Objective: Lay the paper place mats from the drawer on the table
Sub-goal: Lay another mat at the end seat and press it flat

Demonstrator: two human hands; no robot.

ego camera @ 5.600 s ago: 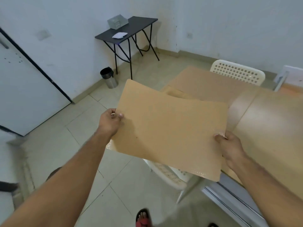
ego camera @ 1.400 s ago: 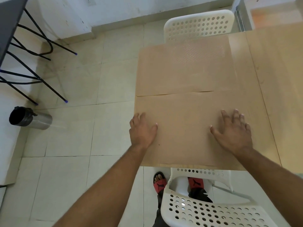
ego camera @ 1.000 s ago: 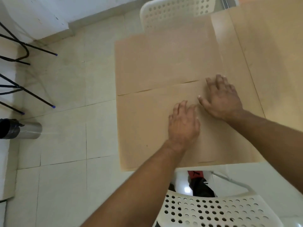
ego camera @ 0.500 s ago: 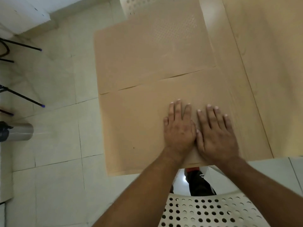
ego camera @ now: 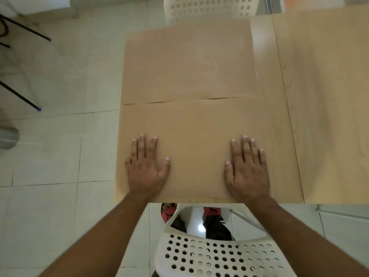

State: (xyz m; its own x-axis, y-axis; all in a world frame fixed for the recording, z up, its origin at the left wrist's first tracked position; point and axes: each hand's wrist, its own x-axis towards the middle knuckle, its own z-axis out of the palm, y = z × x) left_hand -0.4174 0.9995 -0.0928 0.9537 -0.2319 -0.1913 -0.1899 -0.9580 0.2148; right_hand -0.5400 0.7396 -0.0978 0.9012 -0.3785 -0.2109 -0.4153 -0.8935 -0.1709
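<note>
Two brown paper place mats lie flat on the light wooden table (ego camera: 323, 96), edge to edge. The far mat (ego camera: 187, 62) has an embossed dotted patch near its right corner. The near mat (ego camera: 197, 140) reaches the table's front edge. My left hand (ego camera: 146, 166) presses flat on the near mat's left part, fingers straight and spread. My right hand (ego camera: 247, 168) presses flat on its right part in the same way. The drawer is not in view.
A white perforated chair (ego camera: 215, 254) stands right in front of me under the table's near edge; a second white chair (ego camera: 207, 8) stands at the far side. Black legs of a side table (ego camera: 20, 94) and a metal bin (ego camera: 8, 136) are on the tiled floor at left.
Half a second ago both hands lay side by side at the middle of the near mat; they have slid apart, the left one leftward and the right one rightward.
</note>
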